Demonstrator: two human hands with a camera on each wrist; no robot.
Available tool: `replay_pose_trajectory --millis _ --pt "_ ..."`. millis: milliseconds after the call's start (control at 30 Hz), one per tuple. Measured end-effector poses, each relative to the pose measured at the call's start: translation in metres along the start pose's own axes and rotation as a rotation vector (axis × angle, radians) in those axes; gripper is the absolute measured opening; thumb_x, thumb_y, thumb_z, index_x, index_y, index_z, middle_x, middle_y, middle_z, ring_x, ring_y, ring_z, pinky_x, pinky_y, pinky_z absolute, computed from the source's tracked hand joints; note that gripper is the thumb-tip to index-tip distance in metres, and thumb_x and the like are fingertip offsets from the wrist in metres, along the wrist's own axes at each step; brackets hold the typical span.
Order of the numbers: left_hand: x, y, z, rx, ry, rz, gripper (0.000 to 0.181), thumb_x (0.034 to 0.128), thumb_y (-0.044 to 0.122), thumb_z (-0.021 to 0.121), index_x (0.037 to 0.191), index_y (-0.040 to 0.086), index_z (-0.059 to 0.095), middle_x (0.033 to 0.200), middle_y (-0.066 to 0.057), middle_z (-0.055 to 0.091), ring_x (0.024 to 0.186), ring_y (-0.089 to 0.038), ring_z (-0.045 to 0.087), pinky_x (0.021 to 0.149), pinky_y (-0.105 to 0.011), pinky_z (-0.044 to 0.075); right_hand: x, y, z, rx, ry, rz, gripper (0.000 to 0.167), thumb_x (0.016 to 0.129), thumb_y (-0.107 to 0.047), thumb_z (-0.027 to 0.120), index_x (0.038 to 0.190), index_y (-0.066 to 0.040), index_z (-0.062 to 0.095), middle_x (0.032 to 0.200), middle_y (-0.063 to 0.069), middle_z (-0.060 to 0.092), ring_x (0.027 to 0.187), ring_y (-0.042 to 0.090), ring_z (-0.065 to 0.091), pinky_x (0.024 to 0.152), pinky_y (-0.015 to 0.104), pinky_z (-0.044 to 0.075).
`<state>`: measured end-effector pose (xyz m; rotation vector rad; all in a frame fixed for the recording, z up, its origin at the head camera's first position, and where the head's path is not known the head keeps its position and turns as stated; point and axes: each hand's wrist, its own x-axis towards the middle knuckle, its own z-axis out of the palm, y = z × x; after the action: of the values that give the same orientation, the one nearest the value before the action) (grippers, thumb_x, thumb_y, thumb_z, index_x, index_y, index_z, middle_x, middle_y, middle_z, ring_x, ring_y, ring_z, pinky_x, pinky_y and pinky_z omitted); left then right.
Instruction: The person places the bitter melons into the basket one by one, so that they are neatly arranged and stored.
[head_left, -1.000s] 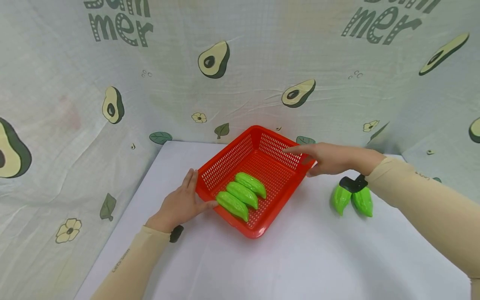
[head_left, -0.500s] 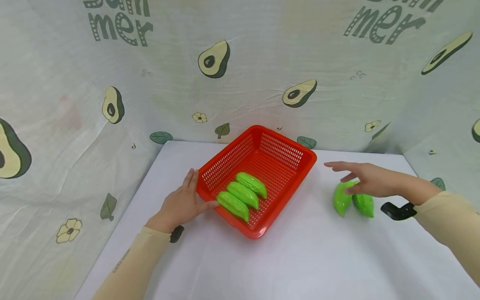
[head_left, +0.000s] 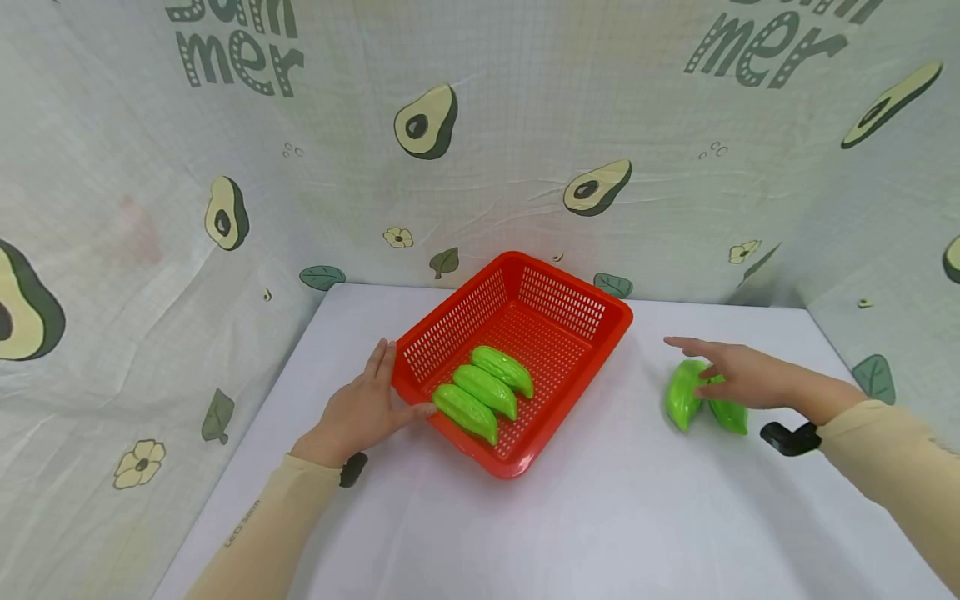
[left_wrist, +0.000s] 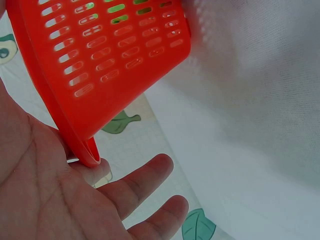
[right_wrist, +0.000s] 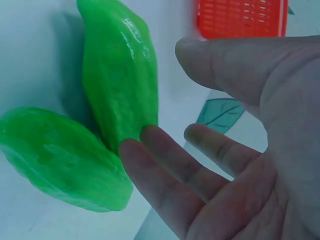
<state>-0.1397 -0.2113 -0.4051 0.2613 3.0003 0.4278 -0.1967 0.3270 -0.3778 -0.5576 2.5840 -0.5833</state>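
Observation:
A red plastic basket (head_left: 558, 414) holds three glossy green vegetables (head_left: 483, 392), ridged and pointed like bitter melons, lying side by side in its near left part. My left hand (head_left: 358, 417) rests at the basket's left corner with fingers extended and thumb along the rim; the left wrist view has the rim corner (left_wrist: 90, 152) against the fingers. To the right, my right hand (head_left: 757, 375) hovers over two more such vegetables, one on the left (head_left: 682, 396) and one partly hidden (head_left: 729, 414). Its fingers are spread and loosely bent, gripping nothing; in the right wrist view its fingertips overlap the vegetables (right_wrist: 120, 75).
A white-covered table (head_left: 600, 517) bears everything. Behind and to the left stands a pale cloth backdrop (head_left: 510, 125) printed with avocados, leaves and lettering. The basket's back corner is close to this cloth.
My right hand has moved from above the basket's right corner rightward, then slightly lower over the two loose vegetables. The left hand and basket have stayed in place.

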Motion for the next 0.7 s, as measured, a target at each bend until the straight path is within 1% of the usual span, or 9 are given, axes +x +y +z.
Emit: replay_pose_trajectory --millis 133,300,400,533,700 --pt "0.0 0.0 0.0 -0.002 0.008 0.008 0.126 0.0774 0.085 0.052 0.157 -0.003 0.012 0.163 -0.024 0.012 0.095 -0.04 0.067 0.065 -0.039 0.056 0.003 0.0 0.003 -0.03 0.02 0.007 0.08 0.091 -0.02 0.075 0.157 -0.018 0.031 0.146 0.03 0.042 0.11 0.038 0.064 0.089 0.056 0.05" --pt "0.0 0.0 0.0 -0.007 0.005 0.01 0.125 0.0783 0.084 0.054 0.157 -0.004 0.012 0.163 -0.024 0.012 0.094 -0.04 0.067 0.062 -0.037 0.054 0.006 -0.002 0.008 -0.056 0.049 -0.016 0.079 0.089 -0.022 0.077 0.156 -0.019 0.035 0.139 0.024 0.053 0.115 0.039 0.06 0.089 0.056 0.05" --pt "0.0 0.001 -0.001 -0.009 0.002 0.011 0.125 0.0784 0.084 0.053 0.157 -0.004 0.012 0.163 -0.024 0.011 0.092 -0.039 0.067 0.06 -0.036 0.053 0.007 -0.002 0.012 -0.081 0.079 -0.031 0.079 0.088 -0.021 0.078 0.155 -0.018 0.037 0.133 0.02 0.057 0.114 0.036 0.059 0.089 0.056 0.05" --pt "-0.001 0.001 -0.001 -0.011 -0.001 0.01 0.125 0.079 0.083 0.054 0.157 -0.004 0.012 0.163 -0.024 0.011 0.094 -0.041 0.066 0.063 -0.038 0.055 0.01 -0.002 0.016 -0.123 0.132 -0.029 0.081 0.085 -0.021 0.081 0.154 -0.016 0.038 0.132 0.02 0.056 0.109 0.034 0.06 0.087 0.056 0.05" --pt "-0.001 0.002 -0.002 -0.012 -0.002 0.009 0.124 0.0797 0.081 0.056 0.157 -0.005 0.012 0.163 -0.024 0.011 0.096 -0.042 0.066 0.063 -0.038 0.054 0.014 -0.004 0.021 -0.161 0.181 0.023 0.083 0.084 -0.027 0.082 0.153 -0.013 0.039 0.134 0.027 0.05 0.104 0.036 0.061 0.085 0.057 0.051"
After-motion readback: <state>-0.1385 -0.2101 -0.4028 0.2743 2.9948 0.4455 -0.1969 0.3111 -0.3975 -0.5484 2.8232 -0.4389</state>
